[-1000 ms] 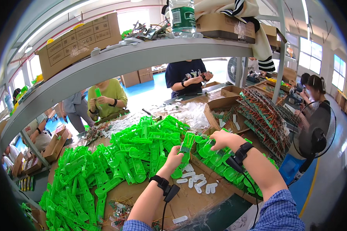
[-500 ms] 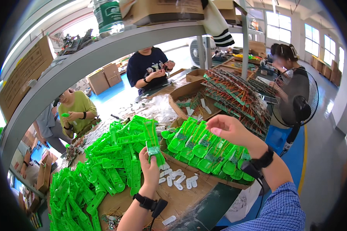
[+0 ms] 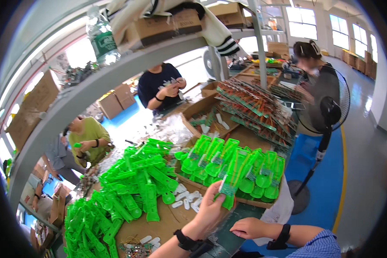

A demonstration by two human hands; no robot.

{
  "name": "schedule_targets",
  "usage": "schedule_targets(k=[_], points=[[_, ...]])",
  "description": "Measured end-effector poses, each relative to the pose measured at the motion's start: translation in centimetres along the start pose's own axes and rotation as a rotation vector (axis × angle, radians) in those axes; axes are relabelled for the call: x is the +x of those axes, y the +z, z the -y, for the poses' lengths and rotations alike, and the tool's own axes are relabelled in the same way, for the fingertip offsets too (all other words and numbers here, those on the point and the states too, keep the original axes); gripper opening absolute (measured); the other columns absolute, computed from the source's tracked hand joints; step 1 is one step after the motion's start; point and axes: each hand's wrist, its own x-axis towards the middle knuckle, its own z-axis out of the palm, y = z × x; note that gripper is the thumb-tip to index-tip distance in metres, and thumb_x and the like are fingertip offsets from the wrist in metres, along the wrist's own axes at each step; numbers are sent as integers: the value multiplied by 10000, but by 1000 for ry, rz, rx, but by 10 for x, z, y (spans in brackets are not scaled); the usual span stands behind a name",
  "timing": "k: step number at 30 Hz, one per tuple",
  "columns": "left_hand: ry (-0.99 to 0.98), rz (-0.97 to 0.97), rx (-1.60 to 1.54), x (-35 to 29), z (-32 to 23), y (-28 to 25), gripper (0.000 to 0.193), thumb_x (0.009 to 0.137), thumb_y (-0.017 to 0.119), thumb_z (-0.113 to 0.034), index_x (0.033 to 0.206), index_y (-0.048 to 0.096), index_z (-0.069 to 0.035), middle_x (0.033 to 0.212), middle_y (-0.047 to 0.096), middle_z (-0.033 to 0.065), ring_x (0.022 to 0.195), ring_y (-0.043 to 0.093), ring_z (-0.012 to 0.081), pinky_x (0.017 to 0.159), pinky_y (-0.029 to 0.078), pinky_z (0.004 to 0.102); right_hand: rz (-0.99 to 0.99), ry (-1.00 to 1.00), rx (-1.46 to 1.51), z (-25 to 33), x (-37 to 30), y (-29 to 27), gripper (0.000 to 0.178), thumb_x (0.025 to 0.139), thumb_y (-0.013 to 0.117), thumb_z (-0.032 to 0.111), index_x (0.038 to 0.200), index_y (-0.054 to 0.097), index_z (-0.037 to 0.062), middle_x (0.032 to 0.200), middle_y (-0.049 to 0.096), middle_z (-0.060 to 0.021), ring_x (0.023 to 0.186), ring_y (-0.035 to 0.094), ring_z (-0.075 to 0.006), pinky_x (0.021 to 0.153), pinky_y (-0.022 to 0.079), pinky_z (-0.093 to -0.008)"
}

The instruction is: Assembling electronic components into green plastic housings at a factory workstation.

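Observation:
My left hand (image 3: pixel 208 208) is closed round the lower end of a bright green plastic shell (image 3: pixel 233 171), which carries a small circuit board and thin wires. That shell is held over the near side of a cardboard box of similar green shells (image 3: pixel 199 154), fitted with boards and standing in rows. At the table's near edge, my right hand (image 3: pixel 250 228) has its fingers curled in; whatever they hold, if anything, is hidden. Left of the box spreads a large heap of bare green shells (image 3: pixel 131 172). Small white plastic strips (image 3: pixel 188 198) lie between heap and box.
Stacked circuit boards with orange wires (image 3: pixel 256 105) rise behind the box. A grey shelf beam (image 3: pixel 103 71) arches overhead, bearing a bottle (image 3: pixel 103 41). On the right stands a floor fan (image 3: pixel 329 109). Several other people work beyond the table.
My left hand has carried the green shell rightward, from beside the heap to over the box. My right hand has dropped from above the box to the near table edge, its fingers now curled.

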Motion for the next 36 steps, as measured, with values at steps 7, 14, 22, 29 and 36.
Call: schedule_targets(k=[7, 14, 22, 29, 36], points=[[236, -228, 213, 24, 10, -42, 314, 867, 441, -4, 1179, 446, -38, 1056, 532, 50, 914, 520, 117, 799, 422, 261, -170, -29, -109, -9, -4, 12, 122, 766, 597, 145, 873, 589, 88, 777, 556, -43, 611, 571, -217, 500, 467, -315], [7, -558, -47, 68, 5, -159, 311, 832, 468, -16, 1140, 505, -37, 955, 584, 55, 833, 542, 120, 744, 420, 255, -255, 157, -224, 1, 5, 4, 79, 764, 584, 177, 787, 587, 102, 717, 528, -39, 540, 548, -235, 465, 451, -327], [125, -604, 317, 134, 9, -193, 373, 771, 516, -9, 1143, 525, -40, 1040, 573, 90, 979, 498, 172, 864, 365, 288, -230, 164, -191, -2, 6, 6, 59, 740, 576, 156, 754, 568, 99, 700, 534, -38, 547, 548, -249, 460, 443, -333], [131, -451, 864, 162, 33, -194, 343, 737, 611, -122, 1079, 582, -123, 1028, 576, 172, 960, 551, 272, 823, 426, 332, -151, 304, -158, 6, -1, 5, 61, 774, 543, 124, 790, 530, 67, 761, 526, -81, 645, 566, -246, 558, 458, -351], [171, -450, 1026, 181, 37, -199, 359, 730, 631, -212, 1072, 577, -120, 1000, 576, 164, 956, 544, 304, 830, 430, 371, -228, 295, -91, 8, 6, 0, 86, 736, 545, 153, 734, 514, 72, 715, 485, -117, 620, 527, -311, 529, 430, -404]])
